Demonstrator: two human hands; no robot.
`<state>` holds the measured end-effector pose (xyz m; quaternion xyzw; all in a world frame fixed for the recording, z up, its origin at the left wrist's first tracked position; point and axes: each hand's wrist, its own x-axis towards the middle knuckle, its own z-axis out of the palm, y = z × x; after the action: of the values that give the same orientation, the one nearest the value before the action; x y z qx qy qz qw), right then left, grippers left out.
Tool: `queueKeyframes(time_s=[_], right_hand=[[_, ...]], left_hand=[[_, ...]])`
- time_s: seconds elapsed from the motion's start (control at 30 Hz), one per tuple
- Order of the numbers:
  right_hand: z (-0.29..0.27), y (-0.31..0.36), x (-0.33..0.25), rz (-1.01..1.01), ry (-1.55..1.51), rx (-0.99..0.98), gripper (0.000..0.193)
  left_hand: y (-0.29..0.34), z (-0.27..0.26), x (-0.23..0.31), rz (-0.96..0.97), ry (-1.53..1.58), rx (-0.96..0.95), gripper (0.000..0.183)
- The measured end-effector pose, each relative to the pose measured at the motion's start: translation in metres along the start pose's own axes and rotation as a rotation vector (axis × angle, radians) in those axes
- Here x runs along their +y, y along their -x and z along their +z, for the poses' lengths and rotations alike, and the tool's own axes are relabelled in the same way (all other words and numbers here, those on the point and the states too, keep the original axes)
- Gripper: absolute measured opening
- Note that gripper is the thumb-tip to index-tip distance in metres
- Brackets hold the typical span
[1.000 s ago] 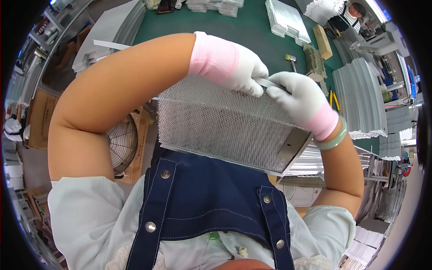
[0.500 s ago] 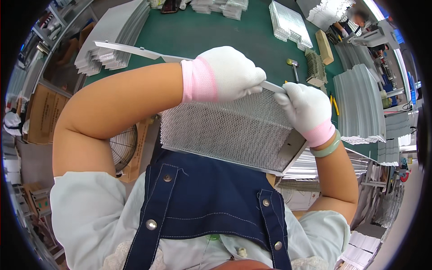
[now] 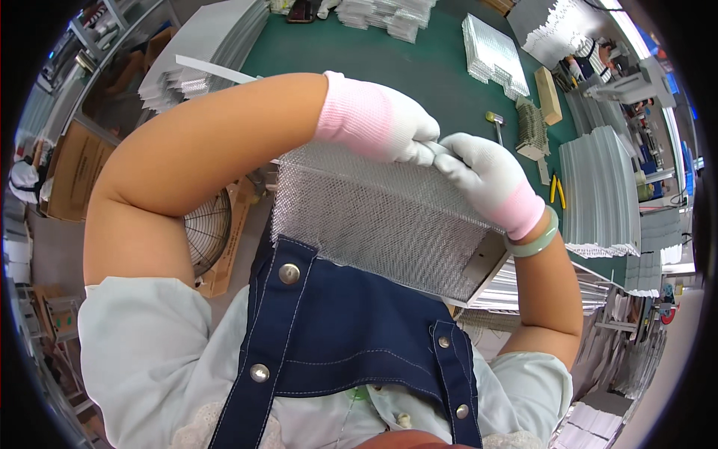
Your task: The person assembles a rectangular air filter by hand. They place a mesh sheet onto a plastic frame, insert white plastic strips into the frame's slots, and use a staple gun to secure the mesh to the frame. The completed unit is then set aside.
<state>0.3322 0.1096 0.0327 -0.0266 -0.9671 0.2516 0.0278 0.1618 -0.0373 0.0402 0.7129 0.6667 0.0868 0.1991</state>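
Note:
Both my hands wear white knit gloves with pink cuffs. My left hand (image 3: 407, 133) is closed around a thin pale metal strip (image 3: 213, 69), whose far-left length sticks out beyond my forearm. Right against it, my right hand (image 3: 479, 168) pinches the strip's other end, which is nearly covered by the fingers. Below both hands, a silver mesh panel (image 3: 374, 217) in a metal frame leans between the table edge and my dark blue apron (image 3: 359, 329). My left forearm hides the middle of the strip.
On the green table (image 3: 321, 56) are a small hammer (image 3: 497, 126), yellow-handled pliers (image 3: 557, 191), a wooden block (image 3: 548, 96) and a finned stack (image 3: 532, 131). Panel stacks stand left (image 3: 213, 41) and right (image 3: 598, 191). A fan (image 3: 207, 232) is below left. Another person (image 3: 591, 61) works far right.
My left hand has slid right, toward my right hand, so the gap between them has closed. The strip has shifted slightly right. The view has tilted a little.

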Motion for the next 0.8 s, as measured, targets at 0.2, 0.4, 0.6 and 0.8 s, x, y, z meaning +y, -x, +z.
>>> queueKeyframes(time_s=[0.2, 0.4, 0.6, 0.8], right_hand=[[0.011, 0.001, 0.003, -0.038, 0.089, 0.13, 0.022], [0.003, 0.003, 0.01, 0.14, -0.194, 0.005, 0.024], [-0.016, -0.017, 0.007, 0.197, -0.337, -0.215, 0.028], [0.003, -0.035, -0.016, 0.061, -0.367, -0.202, 0.028]], left_hand=[[0.007, 0.001, -0.001, -0.123, -0.169, -0.012, 0.028], [0.015, -0.004, -0.006, -0.123, -0.104, 0.002, 0.026], [0.013, 0.004, -0.018, -0.027, -0.143, 0.092, 0.028], [0.028, -0.012, -0.012, -0.203, 0.083, -0.125, 0.034]])
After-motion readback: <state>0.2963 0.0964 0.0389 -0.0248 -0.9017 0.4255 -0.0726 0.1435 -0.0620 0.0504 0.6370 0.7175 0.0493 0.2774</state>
